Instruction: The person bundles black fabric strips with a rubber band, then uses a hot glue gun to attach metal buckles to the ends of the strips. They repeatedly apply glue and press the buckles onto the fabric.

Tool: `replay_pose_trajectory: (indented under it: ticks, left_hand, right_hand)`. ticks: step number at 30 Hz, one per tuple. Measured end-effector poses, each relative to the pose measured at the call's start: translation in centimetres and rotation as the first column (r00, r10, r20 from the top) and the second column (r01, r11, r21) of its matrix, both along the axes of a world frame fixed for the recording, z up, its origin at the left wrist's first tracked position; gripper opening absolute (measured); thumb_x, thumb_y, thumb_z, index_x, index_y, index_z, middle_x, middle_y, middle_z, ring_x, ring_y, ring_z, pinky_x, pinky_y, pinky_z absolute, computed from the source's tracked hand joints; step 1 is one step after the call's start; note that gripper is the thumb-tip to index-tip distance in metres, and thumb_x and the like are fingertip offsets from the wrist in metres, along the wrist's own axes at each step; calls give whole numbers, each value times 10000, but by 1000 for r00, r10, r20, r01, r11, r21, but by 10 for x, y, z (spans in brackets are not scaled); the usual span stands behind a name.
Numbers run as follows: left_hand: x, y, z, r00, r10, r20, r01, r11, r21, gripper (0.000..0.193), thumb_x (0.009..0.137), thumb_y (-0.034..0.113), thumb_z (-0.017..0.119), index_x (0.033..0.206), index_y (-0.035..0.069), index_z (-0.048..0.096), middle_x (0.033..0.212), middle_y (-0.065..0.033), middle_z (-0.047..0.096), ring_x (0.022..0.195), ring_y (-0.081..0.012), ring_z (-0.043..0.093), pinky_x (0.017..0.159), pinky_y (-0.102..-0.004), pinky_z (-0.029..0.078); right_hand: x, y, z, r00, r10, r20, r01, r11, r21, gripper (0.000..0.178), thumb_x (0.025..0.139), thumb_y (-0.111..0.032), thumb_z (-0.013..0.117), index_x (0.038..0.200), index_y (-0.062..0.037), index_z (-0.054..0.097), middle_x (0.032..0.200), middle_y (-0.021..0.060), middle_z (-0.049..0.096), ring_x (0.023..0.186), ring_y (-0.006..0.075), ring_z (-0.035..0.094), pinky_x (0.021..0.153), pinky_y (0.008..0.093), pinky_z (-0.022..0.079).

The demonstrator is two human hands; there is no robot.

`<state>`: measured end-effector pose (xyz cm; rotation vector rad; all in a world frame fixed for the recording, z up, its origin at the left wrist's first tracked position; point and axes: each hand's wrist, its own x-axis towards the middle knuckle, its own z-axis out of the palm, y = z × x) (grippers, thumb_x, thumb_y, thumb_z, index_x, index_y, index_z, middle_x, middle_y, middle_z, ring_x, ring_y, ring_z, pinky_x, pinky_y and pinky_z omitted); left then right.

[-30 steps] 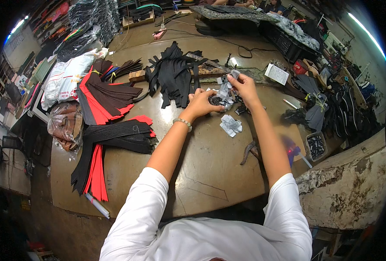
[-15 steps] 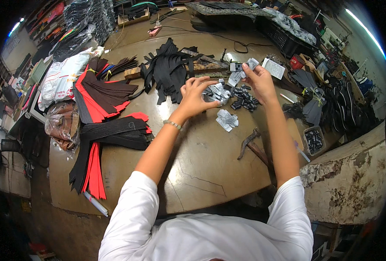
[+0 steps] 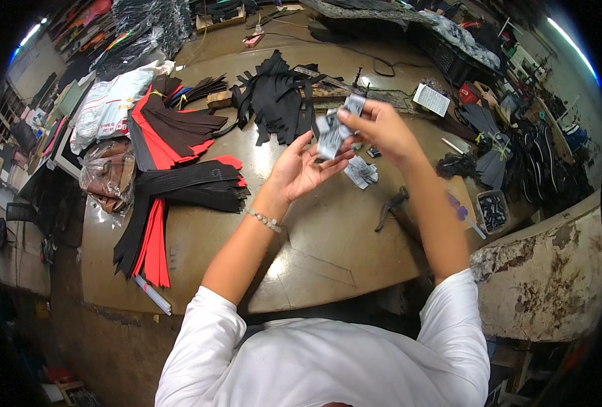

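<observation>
A loose bunch of small grey-white printed labels (image 3: 333, 139) is pinched between the thumb and fingers of my right hand (image 3: 386, 132), above the middle of the table. Just below and left of it, my left hand (image 3: 301, 168) is turned palm up. Its fingers are stretched out and apart, with the fingertips close under the labels; whether they touch cannot be made out. Beneath my hands, a second small heap of labels (image 3: 360, 172) lies on the table. Small black pieces (image 3: 374, 152) show beside it, mostly hidden by my right hand.
A hammer (image 3: 392, 205) lies by my right forearm. Black strips (image 3: 274, 102) are heaped at the back. Bundles of black and red strips (image 3: 186, 186) lie left, near a white plastic sack (image 3: 108, 112). A tub of small dark pieces (image 3: 493, 210) stands at the right.
My right hand has brought its labels left and nearer to me. My left hand has turned from reaching over the heap, fingers curved, to palm up beneath the bunch.
</observation>
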<state>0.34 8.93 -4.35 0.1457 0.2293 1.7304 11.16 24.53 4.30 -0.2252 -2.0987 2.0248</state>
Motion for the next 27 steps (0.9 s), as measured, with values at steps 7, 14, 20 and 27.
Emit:
replay_pose_trajectory:
  ticks: [7, 14, 20, 27]
  left_hand:
    - [20, -29, -5, 898, 376, -228, -364, 926, 97, 364, 1019, 101, 450, 1366, -4, 425, 1233, -156, 591, 1159, -287, 591, 990, -416, 520]
    - [20, -38, -9, 953, 279, -115, -246, 939, 239, 382, 1011, 104, 481, 1387, 86, 414, 1056, -49, 565, 911, -173, 571, 854, -344, 508]
    - [24, -43, -8, 920, 339, -196, -307, 936, 174, 387, 1010, 95, 469, 1393, 83, 409, 1059, -43, 560, 905, -174, 552, 835, -353, 504]
    - [14, -52, -28, 928, 319, -192, -315, 948, 50, 350, 1026, 108, 416, 1369, 43, 442, 1115, -98, 556, 851, -168, 550, 719, -301, 488]
  right_hand:
    - [53, -36, -42, 998, 24, -65, -21, 999, 45, 235, 905, -164, 695, 1065, 6, 667, 961, 60, 681, 814, 129, 641, 733, 289, 545]
    - [66, -43, -80, 988, -44, -147, 28, 993, -113, 202, 912, -122, 680, 1045, 31, 685, 975, 69, 683, 841, 135, 638, 730, 276, 539]
    - [71, -22, -84, 992, -66, -110, 46, 983, -178, 217, 919, -137, 674, 1076, 13, 658, 964, 67, 682, 821, 129, 637, 727, 273, 534]
    - [59, 39, -75, 967, -254, -1, 253, 962, -105, 251, 943, -198, 651, 1124, -27, 616, 948, 30, 674, 797, 102, 634, 701, 251, 534]
